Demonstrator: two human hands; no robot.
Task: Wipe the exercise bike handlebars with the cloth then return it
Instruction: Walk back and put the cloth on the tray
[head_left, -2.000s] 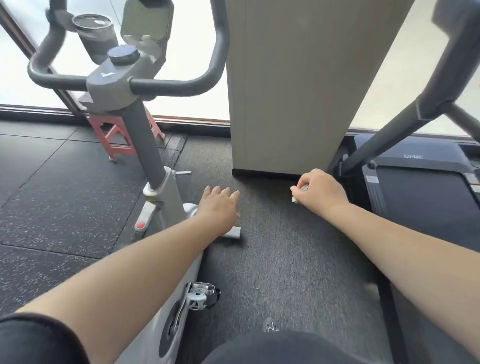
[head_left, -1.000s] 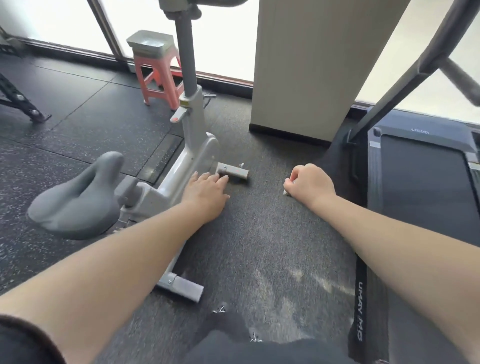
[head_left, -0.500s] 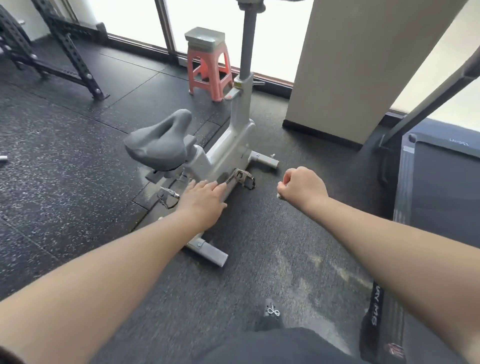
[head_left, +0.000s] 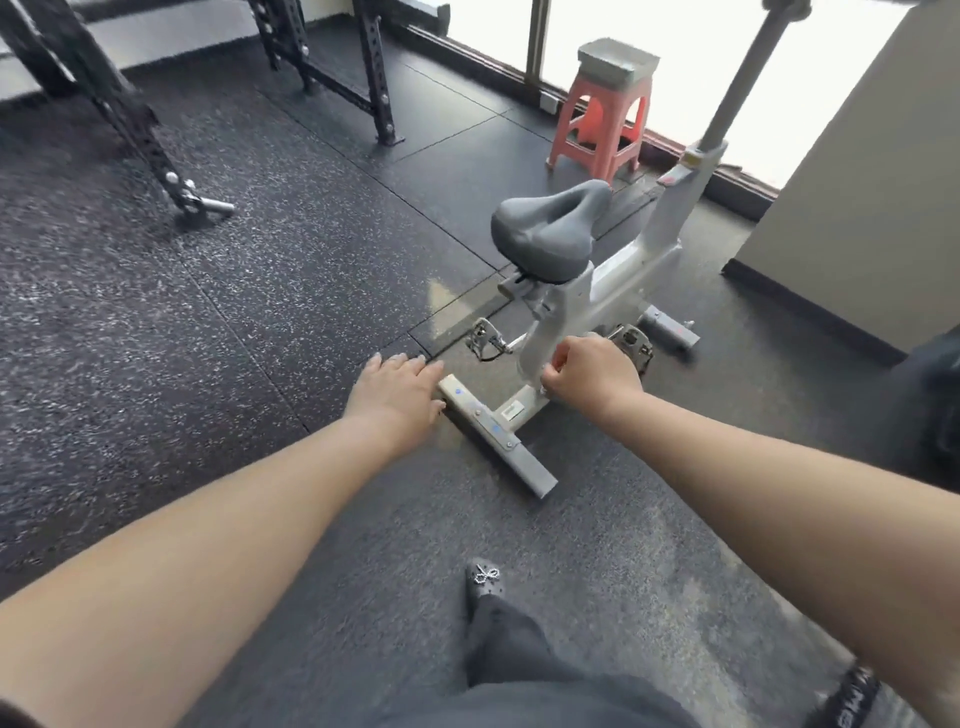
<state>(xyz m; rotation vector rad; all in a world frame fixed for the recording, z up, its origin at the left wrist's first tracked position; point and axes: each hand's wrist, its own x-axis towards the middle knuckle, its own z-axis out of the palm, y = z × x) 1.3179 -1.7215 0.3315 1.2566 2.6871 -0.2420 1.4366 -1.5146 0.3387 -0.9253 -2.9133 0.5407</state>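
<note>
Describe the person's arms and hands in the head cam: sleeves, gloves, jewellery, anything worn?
Both forearms are bare to the edge of the view; no sleeve shows. The left hand and right hand wear no gloves, and no watch, ring or wristband is visible. Lower down, dark grey trousers and a dark shoe with a small silver bow on its toe.

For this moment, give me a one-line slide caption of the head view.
Head view: both hands out over gym floor behind exercise bike; left hand open, right hand fisted, pink stool beyond.
</note>
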